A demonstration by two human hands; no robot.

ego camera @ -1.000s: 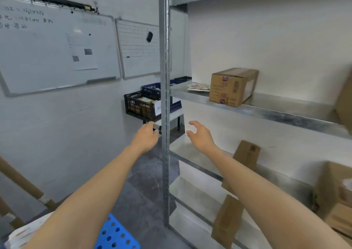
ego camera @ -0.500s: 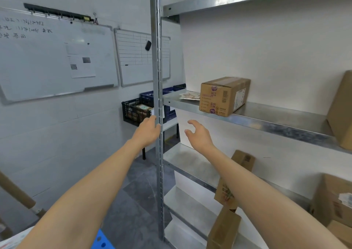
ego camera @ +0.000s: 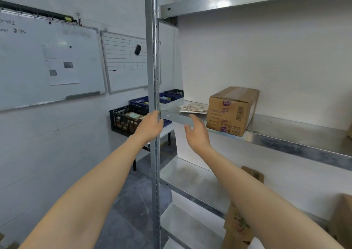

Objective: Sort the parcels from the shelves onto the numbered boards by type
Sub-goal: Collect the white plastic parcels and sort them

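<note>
lifted closer to the middle shelf [ego camera: 285, 124] since a second ago: right hand [ego camera: 197, 134] spread open and empty near the flat packet [ego camera: 194, 107], left hand [ego camera: 149, 127] against the upright post [ego camera: 152, 58], grasp unclear, probably bracing; cardboard box [ego camera: 230, 111] beside the packet.

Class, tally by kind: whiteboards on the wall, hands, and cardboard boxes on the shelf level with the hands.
Whiteboards: 2
Hands: 2, left hand, right hand
Cardboard boxes: 2, one cut off at the right edge
Total: 6
</note>
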